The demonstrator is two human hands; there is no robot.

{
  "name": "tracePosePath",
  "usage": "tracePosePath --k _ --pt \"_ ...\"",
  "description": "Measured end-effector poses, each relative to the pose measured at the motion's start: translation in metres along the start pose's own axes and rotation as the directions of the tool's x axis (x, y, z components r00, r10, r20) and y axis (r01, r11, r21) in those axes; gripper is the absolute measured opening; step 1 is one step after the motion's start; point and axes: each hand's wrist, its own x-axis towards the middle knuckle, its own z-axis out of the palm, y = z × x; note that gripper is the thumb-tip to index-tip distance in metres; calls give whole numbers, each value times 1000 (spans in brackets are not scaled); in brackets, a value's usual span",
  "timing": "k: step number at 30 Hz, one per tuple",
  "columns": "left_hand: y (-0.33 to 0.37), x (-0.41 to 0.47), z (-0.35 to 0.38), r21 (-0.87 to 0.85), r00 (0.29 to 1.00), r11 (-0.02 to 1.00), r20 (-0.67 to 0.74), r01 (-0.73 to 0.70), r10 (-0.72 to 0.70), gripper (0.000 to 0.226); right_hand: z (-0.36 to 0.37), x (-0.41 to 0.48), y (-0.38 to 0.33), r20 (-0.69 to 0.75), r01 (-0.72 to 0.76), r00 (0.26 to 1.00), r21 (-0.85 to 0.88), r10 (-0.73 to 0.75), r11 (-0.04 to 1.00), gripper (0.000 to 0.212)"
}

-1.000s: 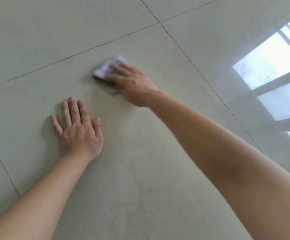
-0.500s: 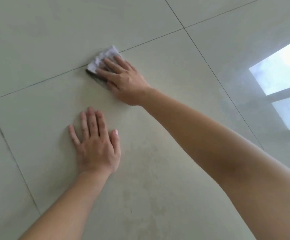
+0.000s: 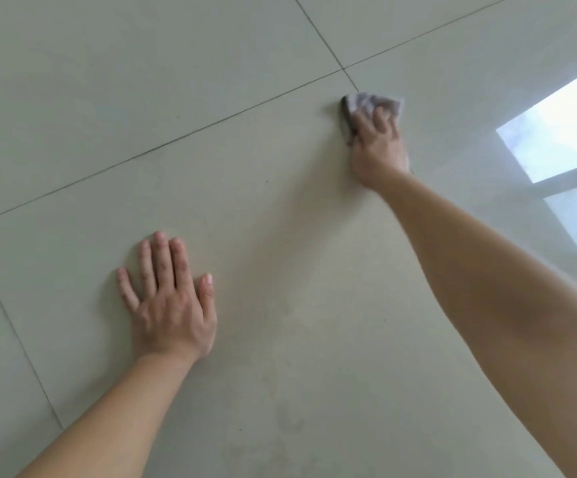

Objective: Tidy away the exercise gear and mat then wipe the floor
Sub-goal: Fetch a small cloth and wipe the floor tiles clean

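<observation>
A: Where was the cloth [image 3: 373, 103]?

B: It lay flat on the tiled floor [image 3: 280, 236], just on the near side of the spot where the grout lines [image 3: 344, 69] cross. It looked pale and crumpled, blurred, with a dark edge along its left side.

A: And the right hand [image 3: 376, 143]?

B: It was pressed down on top of the cloth, palm down, fingers [image 3: 380, 117] laid over the fabric rather than pinching it. The arm reached out long from the lower right toward the cloth.

A: What about the left hand [image 3: 169, 305]?

B: It was flat on the floor, empty, fingers stretched forward close together and the thumb set out to one side. It sat well apart from the cloth, nearer the person and off to the cloth's left.

A: Anything else near the cloth?

B: A bright window reflection [image 3: 563, 125] shone on the glossy tile to the cloth's right. Faint smudges showed on the tile nearer the person than the cloth.
</observation>
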Motion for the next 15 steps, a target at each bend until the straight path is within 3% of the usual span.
tracePosePath --k 4,6,8,10,13,15 --pt "-1 0 -2 -18 999 1000 47 11 -10 70 10 -117 11 201 293 937 0 -287 956 52" --pt "-1 -1 -2 -28 997 999 77 18 -16 70 6 -166 55 231 350 913 -25 -336 936 52" --pt "0 0 0 -22 993 999 113 26 -24 72 -4 -194 116 191 197 963 -30 -188 980 51" --pt "-1 3 2 11 986 999 162 32 -33 73 -18 -222 183 148 -74 986 -23 77 997 52" --pt "4 7 -9 102 963 990 243 96 -118 67 -33 -264 267 117 -418 902 2 415 909 54" --pt "30 5 -20 142 946 984 288 111 -148 65 -33 -280 288 136 -529 842 29 521 848 55"
